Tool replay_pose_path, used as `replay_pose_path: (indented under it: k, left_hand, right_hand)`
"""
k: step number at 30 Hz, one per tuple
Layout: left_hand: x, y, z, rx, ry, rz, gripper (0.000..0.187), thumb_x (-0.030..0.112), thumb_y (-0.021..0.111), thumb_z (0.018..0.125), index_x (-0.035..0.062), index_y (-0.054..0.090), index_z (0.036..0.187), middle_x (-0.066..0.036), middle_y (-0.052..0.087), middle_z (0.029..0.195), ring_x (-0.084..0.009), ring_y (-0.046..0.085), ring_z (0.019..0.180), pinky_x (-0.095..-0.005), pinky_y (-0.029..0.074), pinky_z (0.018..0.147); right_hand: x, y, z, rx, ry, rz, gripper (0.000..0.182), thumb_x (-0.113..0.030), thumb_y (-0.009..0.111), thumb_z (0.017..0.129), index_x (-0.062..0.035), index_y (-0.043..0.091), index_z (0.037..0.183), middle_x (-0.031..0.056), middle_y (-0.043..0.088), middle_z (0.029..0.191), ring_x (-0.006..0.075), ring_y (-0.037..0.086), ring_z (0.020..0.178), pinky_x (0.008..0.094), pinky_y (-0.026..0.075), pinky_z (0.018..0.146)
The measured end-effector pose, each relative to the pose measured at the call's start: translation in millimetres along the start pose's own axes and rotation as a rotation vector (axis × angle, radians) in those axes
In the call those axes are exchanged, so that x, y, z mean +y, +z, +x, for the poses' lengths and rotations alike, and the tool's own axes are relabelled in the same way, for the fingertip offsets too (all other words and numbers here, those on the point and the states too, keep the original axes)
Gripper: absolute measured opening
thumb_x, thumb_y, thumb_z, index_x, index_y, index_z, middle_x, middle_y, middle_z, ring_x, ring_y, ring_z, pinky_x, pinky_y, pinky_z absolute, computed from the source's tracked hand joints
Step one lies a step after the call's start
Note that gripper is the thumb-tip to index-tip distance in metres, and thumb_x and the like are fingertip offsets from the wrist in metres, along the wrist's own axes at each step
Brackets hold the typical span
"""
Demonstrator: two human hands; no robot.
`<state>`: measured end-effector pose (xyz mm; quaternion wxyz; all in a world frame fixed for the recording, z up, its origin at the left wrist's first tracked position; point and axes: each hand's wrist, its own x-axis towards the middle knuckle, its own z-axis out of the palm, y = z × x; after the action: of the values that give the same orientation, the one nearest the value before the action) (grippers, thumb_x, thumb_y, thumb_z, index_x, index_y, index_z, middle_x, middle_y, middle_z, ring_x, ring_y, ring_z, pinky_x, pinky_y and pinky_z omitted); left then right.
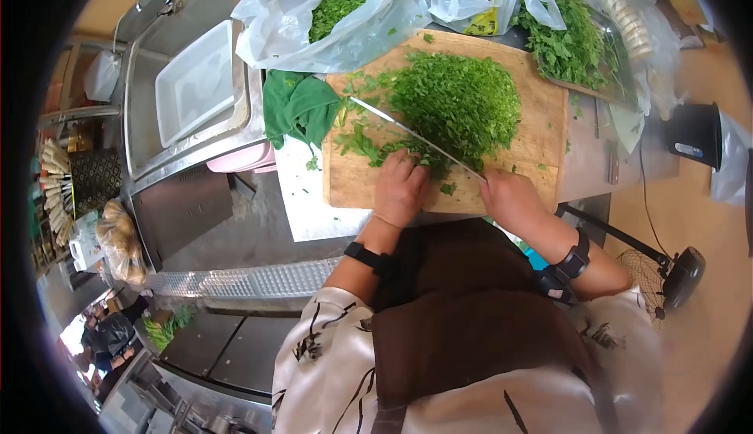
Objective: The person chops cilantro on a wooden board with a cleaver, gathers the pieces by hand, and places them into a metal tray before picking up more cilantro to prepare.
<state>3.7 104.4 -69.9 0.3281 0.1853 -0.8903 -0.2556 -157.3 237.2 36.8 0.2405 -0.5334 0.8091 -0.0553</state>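
A wooden cutting board (541,156) lies in front of me, bearing a big mound of chopped green herbs (463,101). My right hand (514,196) is closed round the handle of a knife (420,139) at the board's near edge. The blade points up and left across the board, along the near side of the mound. My left hand (401,185) rests at the board's near side, fingers curled down on some leafy herbs (362,145) just below the blade. Its fingertips are partly hidden. A green cloth (302,105) lies by the board's left edge.
Plastic bags (274,18) of herbs stand behind the board. A metal tray (620,61) of leafy herbs is at back right. Left is a sink (141,132) with a white tub (196,81). A fan (678,277) stands right; another person (110,336) is far lower left.
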Motion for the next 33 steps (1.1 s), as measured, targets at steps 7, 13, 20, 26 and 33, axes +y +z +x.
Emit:
replay_pose_path:
  k: [7,13,20,26,33]
  left_hand:
    - [0,-2,-2,-0.028,-0.014,0.003,0.018,0.001,0.07,0.069,0.0051,0.065,0.086,-0.014,0.059,0.093,-0.0376,0.057,0.1,-0.0451,0.049,0.087]
    - [-3,2,-4,-0.027,-0.026,-0.017,0.02,0.001,0.071,0.069,0.0056,0.065,0.087,-0.014,0.059,0.091,-0.0385,0.057,0.099,-0.0451,0.049,0.087]
    - [-3,0,-1,-0.015,0.011,-0.011,0.019,0.001,0.07,0.07,0.0051,0.065,0.088,-0.014,0.057,0.09,-0.038,0.056,0.099,-0.0456,0.048,0.085]
    - [-2,2,-3,-0.034,-0.019,-0.031,0.015,0.004,0.07,0.07,0.0037,0.061,0.082,-0.014,0.057,0.089,-0.0386,0.055,0.101,-0.0478,0.048,0.087]
    - [-3,-5,-9,-0.072,0.004,-0.03,0.018,0.002,0.069,0.071,0.0044,0.063,0.088,-0.015,0.057,0.092,-0.039,0.055,0.099,-0.046,0.048,0.086]
  right_hand:
    - [-9,-29,-30,0.019,-0.05,0.015,0.018,-0.017,0.051,0.092,0.0005,0.056,0.09,0.0195,0.062,0.071,0.0394,0.062,0.067,0.0484,0.05,0.061]
    - [-6,-8,-20,-0.092,0.013,-0.096,0.015,-0.013,0.052,0.09,0.0006,0.056,0.09,0.0193,0.063,0.07,0.0374,0.063,0.064,0.0481,0.05,0.061]
    - [3,-7,-14,0.057,-0.067,0.012,0.019,-0.02,0.056,0.091,-0.0012,0.058,0.088,0.0195,0.063,0.076,0.0396,0.062,0.067,0.048,0.05,0.059]
    - [-10,-21,-34,-0.097,-0.004,-0.1,0.017,-0.017,0.056,0.09,-0.001,0.059,0.09,0.019,0.063,0.074,0.0385,0.063,0.066,0.0487,0.05,0.058]
    - [-5,7,-11,0.005,-0.021,-0.044,0.015,-0.016,0.056,0.089,-0.0011,0.059,0.092,0.018,0.062,0.066,0.0384,0.062,0.063,0.0486,0.05,0.058]
